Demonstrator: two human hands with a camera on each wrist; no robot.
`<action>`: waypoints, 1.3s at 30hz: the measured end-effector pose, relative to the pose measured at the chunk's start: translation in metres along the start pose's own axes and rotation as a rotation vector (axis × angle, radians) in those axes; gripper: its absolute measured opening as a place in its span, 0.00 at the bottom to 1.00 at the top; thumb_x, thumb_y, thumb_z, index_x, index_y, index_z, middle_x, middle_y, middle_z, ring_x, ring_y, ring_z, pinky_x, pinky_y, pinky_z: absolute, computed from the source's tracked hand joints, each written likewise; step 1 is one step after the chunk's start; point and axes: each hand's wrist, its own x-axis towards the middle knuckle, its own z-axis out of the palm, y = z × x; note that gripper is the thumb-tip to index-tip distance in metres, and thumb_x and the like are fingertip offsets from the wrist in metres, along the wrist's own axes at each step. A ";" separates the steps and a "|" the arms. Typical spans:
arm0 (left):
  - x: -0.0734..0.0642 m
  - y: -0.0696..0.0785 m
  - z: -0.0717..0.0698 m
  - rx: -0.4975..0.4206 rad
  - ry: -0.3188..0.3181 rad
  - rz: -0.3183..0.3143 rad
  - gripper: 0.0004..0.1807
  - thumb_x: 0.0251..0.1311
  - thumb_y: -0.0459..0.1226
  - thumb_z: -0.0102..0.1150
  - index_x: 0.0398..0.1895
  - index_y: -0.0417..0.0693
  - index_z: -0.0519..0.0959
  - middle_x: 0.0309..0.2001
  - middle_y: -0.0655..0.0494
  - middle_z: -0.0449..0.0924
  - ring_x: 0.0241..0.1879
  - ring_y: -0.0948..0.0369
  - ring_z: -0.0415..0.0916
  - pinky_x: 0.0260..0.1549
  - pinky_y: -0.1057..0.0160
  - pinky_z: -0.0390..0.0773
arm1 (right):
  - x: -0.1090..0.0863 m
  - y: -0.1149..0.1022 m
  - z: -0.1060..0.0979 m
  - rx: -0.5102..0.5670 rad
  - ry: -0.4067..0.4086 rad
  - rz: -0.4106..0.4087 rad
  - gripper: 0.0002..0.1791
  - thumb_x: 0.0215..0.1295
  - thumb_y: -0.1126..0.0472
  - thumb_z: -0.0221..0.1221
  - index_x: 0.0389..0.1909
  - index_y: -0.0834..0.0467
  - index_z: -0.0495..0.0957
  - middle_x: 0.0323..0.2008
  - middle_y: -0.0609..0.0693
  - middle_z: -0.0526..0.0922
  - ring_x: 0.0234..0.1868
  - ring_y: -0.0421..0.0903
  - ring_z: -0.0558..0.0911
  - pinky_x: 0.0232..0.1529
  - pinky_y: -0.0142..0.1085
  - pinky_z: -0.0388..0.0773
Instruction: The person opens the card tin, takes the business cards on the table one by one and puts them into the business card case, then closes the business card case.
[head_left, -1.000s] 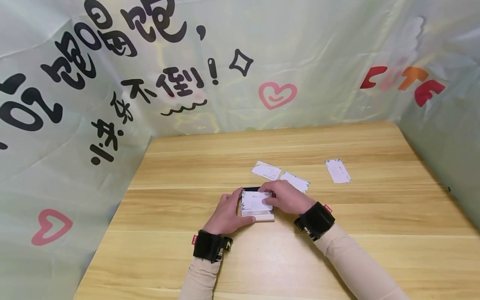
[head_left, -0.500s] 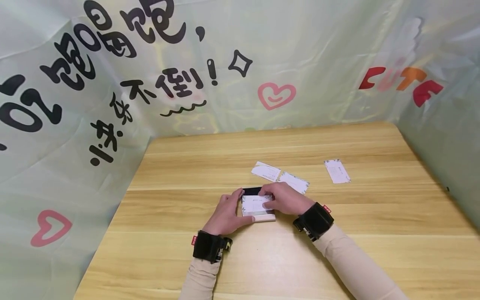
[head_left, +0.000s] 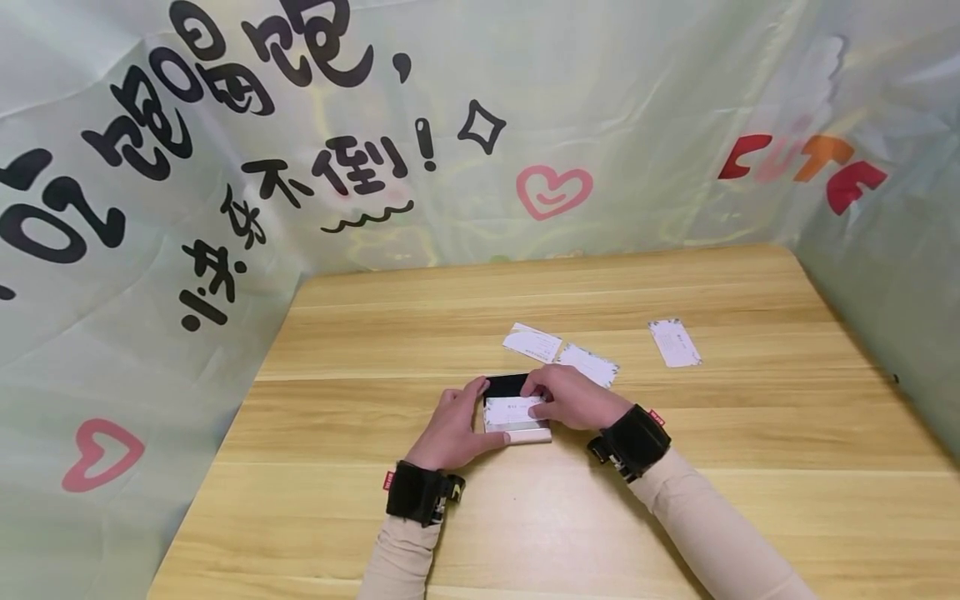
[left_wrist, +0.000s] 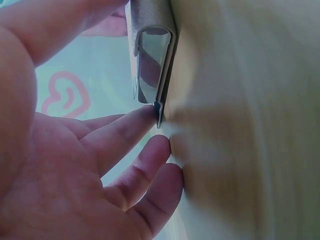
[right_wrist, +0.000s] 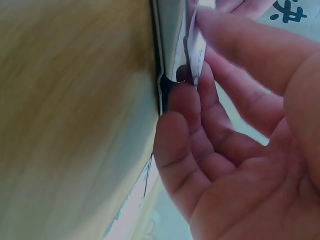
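In the head view, a card case (head_left: 507, 384) lies on the table, with a black inner face at the back and a pale strip along its front. My left hand (head_left: 450, 429) grips it by the left side, thumb on the front strip and fingers at the back left corner. A white printed card (head_left: 507, 410) lies over the case, its front edge close to the strip. My right hand (head_left: 577, 397) pinches this card at its right side, thumb on top. The left wrist view shows the case (left_wrist: 153, 14) end-on with a rounded, hollow fold.
Two white cards, one at the left (head_left: 532, 342) and one partly behind my right hand (head_left: 588, 364), lie beyond the case. Another card (head_left: 675, 342) lies farther right on the wooden table (head_left: 360, 350). Printed cloth (head_left: 637, 125) hangs around the table's back and sides.
The card in my right hand has slid toward the front strip, so more of the case's black face shows behind it. My left hand has stayed in place.
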 end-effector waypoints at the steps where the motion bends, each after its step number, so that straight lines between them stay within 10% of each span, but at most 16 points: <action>1: 0.000 0.000 0.000 -0.001 0.001 0.000 0.53 0.47 0.61 0.66 0.75 0.55 0.53 0.63 0.53 0.65 0.56 0.58 0.58 0.51 0.56 0.67 | 0.000 0.000 0.000 0.002 0.000 -0.001 0.09 0.59 0.61 0.64 0.41 0.57 0.78 0.35 0.45 0.77 0.37 0.44 0.74 0.42 0.38 0.71; 23: 0.002 -0.004 0.001 0.007 -0.007 0.021 0.53 0.48 0.61 0.65 0.75 0.55 0.52 0.68 0.56 0.63 0.58 0.59 0.57 0.53 0.55 0.67 | -0.005 0.009 -0.010 0.045 -0.050 -0.071 0.12 0.64 0.56 0.59 0.46 0.55 0.83 0.38 0.42 0.81 0.36 0.40 0.75 0.40 0.38 0.73; 33: 0.000 -0.003 0.001 -0.021 -0.013 0.011 0.53 0.48 0.59 0.66 0.75 0.55 0.52 0.68 0.56 0.62 0.58 0.58 0.58 0.54 0.55 0.66 | -0.021 0.035 -0.038 -0.166 0.126 0.465 0.44 0.50 0.46 0.70 0.62 0.68 0.66 0.56 0.71 0.68 0.56 0.69 0.65 0.55 0.59 0.65; 39: 0.000 -0.002 0.001 -0.028 -0.013 0.019 0.53 0.49 0.59 0.66 0.75 0.55 0.52 0.69 0.57 0.62 0.57 0.58 0.57 0.53 0.55 0.66 | -0.023 0.047 -0.042 -0.138 0.115 0.569 0.39 0.46 0.44 0.72 0.53 0.66 0.73 0.47 0.64 0.72 0.47 0.62 0.68 0.46 0.51 0.68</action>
